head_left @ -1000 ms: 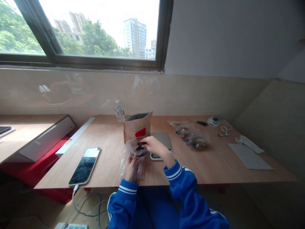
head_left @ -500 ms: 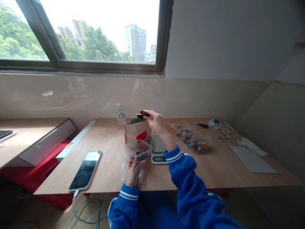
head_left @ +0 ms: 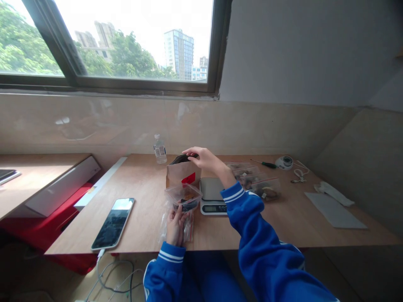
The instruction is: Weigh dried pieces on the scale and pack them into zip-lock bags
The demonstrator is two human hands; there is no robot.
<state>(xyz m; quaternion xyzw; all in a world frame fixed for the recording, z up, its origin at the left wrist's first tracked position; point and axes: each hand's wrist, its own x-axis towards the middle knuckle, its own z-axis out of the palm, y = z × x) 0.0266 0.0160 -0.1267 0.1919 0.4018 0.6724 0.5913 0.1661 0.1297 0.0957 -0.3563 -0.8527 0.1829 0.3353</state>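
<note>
My left hand [head_left: 175, 226] is closed on the lower part of a clear zip bag [head_left: 184, 195]. It holds the bag upright near the table's front edge, mouth open, with dark pieces inside. My right hand [head_left: 205, 159] reaches over the open top of a brown paper bag [head_left: 181, 174] with a red label. Its fingertips are pressed together at the bag's dark mouth, and whatever is between them is hidden. A small digital scale [head_left: 212, 197] sits just right of the zip bag, under my right forearm.
A phone [head_left: 113, 222] on a cable lies at the left front. A small bottle [head_left: 160, 149] stands behind the paper bag. Several filled zip bags [head_left: 260, 186], a screwdriver [head_left: 263, 163], a white round device [head_left: 284, 162], a grey sheet [head_left: 333, 212] and a white cloth [head_left: 333, 191] lie to the right.
My right hand took a dark piece out of the zip bag, lifted it above the paper bag, and has now lowered to the bag's mouth. My left hand kept holding the zip bag.
</note>
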